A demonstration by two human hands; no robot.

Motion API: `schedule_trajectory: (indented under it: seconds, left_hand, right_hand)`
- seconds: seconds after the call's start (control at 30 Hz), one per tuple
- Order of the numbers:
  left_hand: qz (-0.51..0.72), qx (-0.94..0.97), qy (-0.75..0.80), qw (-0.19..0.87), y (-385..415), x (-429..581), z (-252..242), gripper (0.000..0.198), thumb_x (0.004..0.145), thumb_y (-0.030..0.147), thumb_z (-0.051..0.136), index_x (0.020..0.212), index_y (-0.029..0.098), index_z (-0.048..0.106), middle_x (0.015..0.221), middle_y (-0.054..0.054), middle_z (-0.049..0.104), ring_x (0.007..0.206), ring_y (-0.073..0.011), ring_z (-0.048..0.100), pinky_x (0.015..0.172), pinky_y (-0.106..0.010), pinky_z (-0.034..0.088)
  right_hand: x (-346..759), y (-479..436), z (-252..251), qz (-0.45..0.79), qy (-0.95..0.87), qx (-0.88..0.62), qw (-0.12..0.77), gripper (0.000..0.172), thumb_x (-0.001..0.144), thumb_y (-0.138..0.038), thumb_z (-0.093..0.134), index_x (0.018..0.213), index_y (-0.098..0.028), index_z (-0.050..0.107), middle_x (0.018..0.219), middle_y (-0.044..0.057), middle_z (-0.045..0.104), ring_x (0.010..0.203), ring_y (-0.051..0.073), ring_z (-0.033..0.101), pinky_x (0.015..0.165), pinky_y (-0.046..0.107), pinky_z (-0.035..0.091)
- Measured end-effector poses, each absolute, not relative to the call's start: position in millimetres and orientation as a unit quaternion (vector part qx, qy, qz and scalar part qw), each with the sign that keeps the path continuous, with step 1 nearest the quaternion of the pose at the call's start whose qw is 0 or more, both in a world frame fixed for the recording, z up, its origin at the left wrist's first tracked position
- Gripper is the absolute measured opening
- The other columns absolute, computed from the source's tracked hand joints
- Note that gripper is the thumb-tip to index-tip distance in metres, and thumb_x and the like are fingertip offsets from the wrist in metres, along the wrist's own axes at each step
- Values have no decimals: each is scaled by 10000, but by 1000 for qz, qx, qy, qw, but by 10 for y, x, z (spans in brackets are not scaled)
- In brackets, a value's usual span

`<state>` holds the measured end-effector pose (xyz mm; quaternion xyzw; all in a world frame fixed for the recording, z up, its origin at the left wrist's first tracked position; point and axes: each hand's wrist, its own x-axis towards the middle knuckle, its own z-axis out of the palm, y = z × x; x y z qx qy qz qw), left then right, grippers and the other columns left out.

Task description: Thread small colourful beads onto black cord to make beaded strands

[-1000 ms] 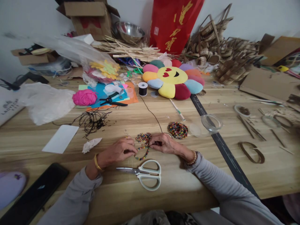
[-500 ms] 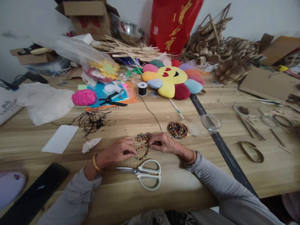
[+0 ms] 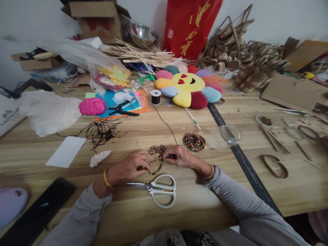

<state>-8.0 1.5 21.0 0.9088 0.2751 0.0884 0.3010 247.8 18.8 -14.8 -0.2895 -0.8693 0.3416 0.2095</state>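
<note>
A short string of coloured beads (image 3: 156, 170) curves across the table between my hands. My left hand (image 3: 132, 165) pinches its left end with thumb and forefinger. At the right end, my right hand (image 3: 177, 156) is closed with the fingertips together on the black cord by the beads; the exact grip is partly hidden. Loose beads (image 3: 156, 149) lie in a small heap just beyond the string. The black cord runs from under my right hand back to a spool (image 3: 155, 97). Right of that hand sits a coil of strung beads (image 3: 194, 142). White-handled scissors (image 3: 163, 191) lie nearer me.
A clear round container (image 3: 231, 134) stands to the right, beside a black strip (image 3: 246, 171) on the table. Left are crumpled tissue (image 3: 99, 158), black cord scraps (image 3: 98, 133) and a phone (image 3: 41, 212). A flower cushion (image 3: 189, 85) lies at the back.
My left hand has shifted very slightly to the right, toward the bead string. My right hand looks unmoved.
</note>
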Motion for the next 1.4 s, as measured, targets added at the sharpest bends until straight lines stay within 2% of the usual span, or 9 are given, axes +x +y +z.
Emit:
schedule_trajectory:
  seconds: [0.13, 0.27, 0.43, 0.73, 1.03, 1.4]
  left_hand:
    - [76, 907, 278, 307, -2, -59, 244, 153, 861, 199, 582, 818, 185, 729, 752, -37, 615, 754, -169, 571, 877, -331, 390]
    - [71, 905, 287, 306, -22, -39, 234, 130, 842, 221, 612, 816, 184, 733, 756, -45, 626, 781, -187, 568, 828, -317, 408]
    - [106, 905, 276, 305, -38, -31, 176, 154, 857, 254, 596, 787, 199, 723, 785, -48, 656, 791, -186, 567, 832, -316, 412]
    - [85, 911, 279, 291, -50, -1, 197, 78, 822, 202, 637, 812, 175, 710, 752, -38, 627, 794, -190, 571, 830, -319, 414]
    - [91, 910, 282, 289, -82, 71, 139, 116, 844, 223, 625, 763, 168, 687, 758, -36, 635, 758, -172, 575, 815, -312, 411]
    - [73, 913, 286, 281, -86, 81, 169, 85, 834, 199, 624, 773, 161, 670, 750, -42, 616, 799, -191, 557, 810, -327, 406]
  right_hand:
    - [2483, 187, -138, 341, -870, -289, 208, 85, 875, -194, 583, 880, -150, 657, 801, 29, 665, 701, 124, 590, 643, 206, 423]
    - [2478, 186, -134, 338, -871, -285, 216, 92, 881, -201, 576, 875, -154, 655, 789, 27, 659, 693, 123, 584, 638, 207, 423]
    - [2472, 184, -141, 337, -869, -284, 224, 86, 877, -192, 578, 861, -154, 654, 794, 29, 663, 694, 125, 585, 641, 208, 424]
    - [2476, 183, -130, 338, -866, -285, 234, 77, 871, -198, 588, 869, -148, 647, 799, 32, 661, 681, 121, 578, 625, 202, 419]
    - [2485, 189, -113, 342, -867, -290, 216, 75, 863, -174, 588, 885, -147, 653, 849, 45, 676, 752, 134, 618, 691, 211, 456]
    - [2477, 198, -79, 351, -865, -270, 237, 63, 854, -145, 586, 871, -135, 646, 859, 53, 672, 772, 142, 625, 720, 216, 470]
